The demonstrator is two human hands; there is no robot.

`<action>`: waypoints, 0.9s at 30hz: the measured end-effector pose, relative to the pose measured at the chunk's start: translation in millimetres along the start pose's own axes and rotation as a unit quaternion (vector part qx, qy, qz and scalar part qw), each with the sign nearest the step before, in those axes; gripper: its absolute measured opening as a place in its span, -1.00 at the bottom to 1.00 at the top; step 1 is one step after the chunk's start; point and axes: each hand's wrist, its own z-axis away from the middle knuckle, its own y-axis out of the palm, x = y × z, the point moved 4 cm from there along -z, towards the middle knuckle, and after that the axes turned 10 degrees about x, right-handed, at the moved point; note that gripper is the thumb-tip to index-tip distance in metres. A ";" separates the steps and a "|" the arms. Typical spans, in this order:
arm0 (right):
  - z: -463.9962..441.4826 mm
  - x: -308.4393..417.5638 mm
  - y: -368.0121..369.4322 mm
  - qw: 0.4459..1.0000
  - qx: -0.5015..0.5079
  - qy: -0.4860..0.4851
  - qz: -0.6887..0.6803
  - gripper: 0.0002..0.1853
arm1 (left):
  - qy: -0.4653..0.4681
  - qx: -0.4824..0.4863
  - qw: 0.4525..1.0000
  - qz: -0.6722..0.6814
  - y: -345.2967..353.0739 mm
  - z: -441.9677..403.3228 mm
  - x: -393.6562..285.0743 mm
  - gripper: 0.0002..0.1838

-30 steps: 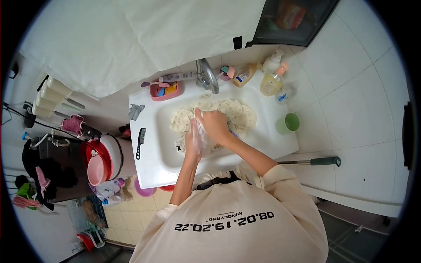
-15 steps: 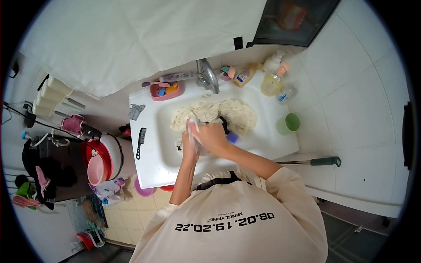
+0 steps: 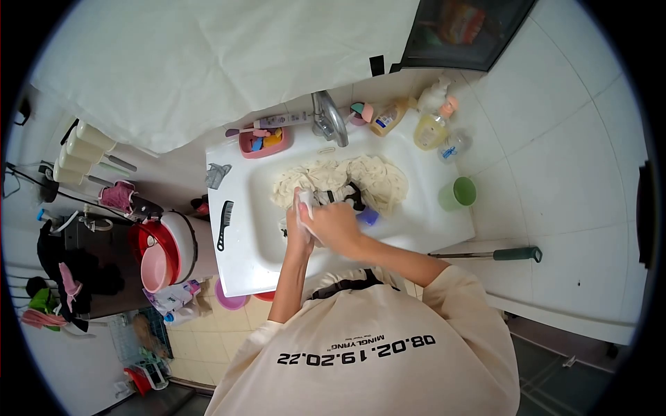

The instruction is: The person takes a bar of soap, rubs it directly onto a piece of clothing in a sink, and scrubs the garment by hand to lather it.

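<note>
Over the white sink (image 3: 260, 229), my left hand (image 3: 298, 227) and my right hand (image 3: 334, 225) are pressed together around a small white cloth (image 3: 305, 199). Both hands are closed on it, and most of the cloth is hidden between them. Just beyond them, a heap of wet cream-coloured fabric (image 3: 378, 179) lies in the basin. A black-and-white piece of fabric (image 3: 355, 196) rests against that heap. Something blue-purple (image 3: 368, 217) shows to the right of my right hand; its kind is unclear.
A chrome faucet (image 3: 330, 119) stands at the back rim. A pink tray (image 3: 267, 144), black comb (image 3: 225, 225) and grey rag (image 3: 217, 175) lie on the left ledge. On the right are a pump bottle (image 3: 431, 132), green cup (image 3: 458, 194) and a green-handled rod (image 3: 513, 254).
My right hand has shifted slightly against the left, and the white cloth shows in a slightly different shape. More of the black-and-white fabric is visible. The view has moved a little.
</note>
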 end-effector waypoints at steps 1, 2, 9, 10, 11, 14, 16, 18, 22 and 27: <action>-4.5 -7.0 -0.1 1.000 -0.016 -0.007 -0.004 -0.66 | -0.002 0.003 1.000 -0.001 5.8 -0.4 -0.6 -0.47; -13.3 -18.3 2.0 1.000 -0.015 -0.006 -0.002 -0.66 | 0.007 -0.030 0.999 -0.022 13.3 0.0 -1.8 -0.46; -3.4 0.6 -9.4 0.997 -0.012 0.015 -0.081 -0.48 | 0.002 0.010 0.998 -0.068 -1.2 3.4 -8.0 -0.39; -9.6 -11.2 -1.8 0.997 -0.011 0.017 -0.080 -0.48 | 0.001 0.011 0.998 -0.068 7.1 5.0 -12.8 -0.39; -19.8 -29.8 11.7 0.999 -0.029 0.021 -0.019 -0.49 | 0.009 0.004 0.998 -0.058 20.3 9.7 -22.8 -0.40; -34.7 -60.5 -3.6 0.967 0.021 0.121 -0.222 -0.51 | -0.011 -0.004 0.996 -0.090 12.2 13.3 -25.7 -0.45; -27.6 -63.6 -1.1 0.838 0.098 0.167 -0.510 -0.51 | -0.033 -0.003 0.991 -0.128 2.0 12.3 -33.3 -0.49; -18.5 -60.5 -0.4 0.816 0.109 0.161 -0.545 -0.51 | -0.007 0.048 0.988 -0.149 3.0 18.9 -45.2 -0.56; -9.8 -58.1 1.4 0.755 0.084 0.154 -0.631 -0.56 | 0.029 0.029 0.983 -0.178 -2.3 17.5 -52.4 -0.60; -0.8 -19.2 -17.5 0.895 -0.007 0.038 -0.445 -0.59 | 0.012 -0.068 0.985 -0.158 -1.5 11.0 -45.1 -0.59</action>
